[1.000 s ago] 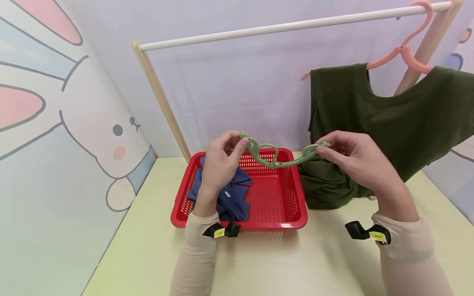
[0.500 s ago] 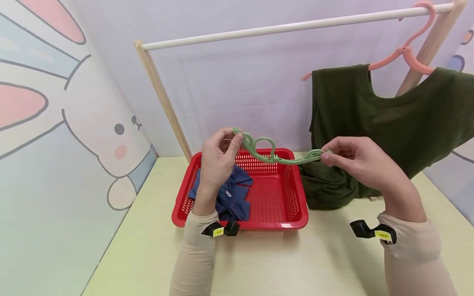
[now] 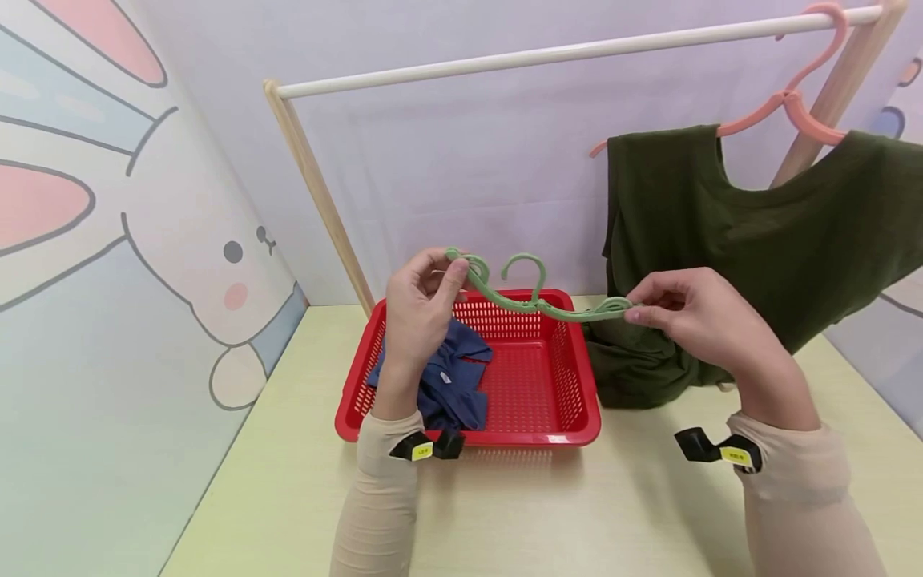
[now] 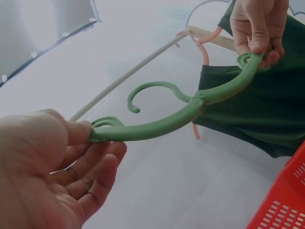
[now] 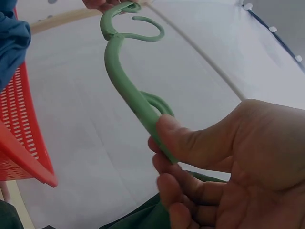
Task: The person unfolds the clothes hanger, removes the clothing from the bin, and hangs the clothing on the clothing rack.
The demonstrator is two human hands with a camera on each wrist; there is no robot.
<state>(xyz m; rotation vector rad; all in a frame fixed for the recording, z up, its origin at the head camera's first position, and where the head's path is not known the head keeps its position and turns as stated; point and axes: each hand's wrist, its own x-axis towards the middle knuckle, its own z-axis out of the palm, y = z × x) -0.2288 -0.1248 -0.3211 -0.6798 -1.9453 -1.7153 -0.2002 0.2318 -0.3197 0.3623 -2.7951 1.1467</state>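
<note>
A green folding clothes hanger [image 3: 508, 303] is stretched between both hands above the basket, its hook pointing up and a joint at its middle. My left hand [image 3: 421, 308] pinches one arm's end between thumb and fingers. At the other end my right hand [image 3: 695, 312] pinches the tip, thumb on the near side. The right wrist view shows that thumb pressing the hanger [image 5: 128, 90] close to its loop. Below sits the red plastic basket [image 3: 530, 438], with a dark blue garment [image 3: 454, 393] in its left part.
Behind stands a clothes rack with a white rail [image 3: 548, 56] and wooden posts [image 3: 317, 188]. On its right end a dark green sleeveless garment [image 3: 728, 224] hangs from a pink hanger [image 3: 753, 116], its lower part bunched on the table [image 3: 548, 513] beside the basket.
The green hanger has turned so its hook, earlier lying lower over the bar, now stands upright. My left hand has shifted slightly left; both hands keep hold of the ends.
</note>
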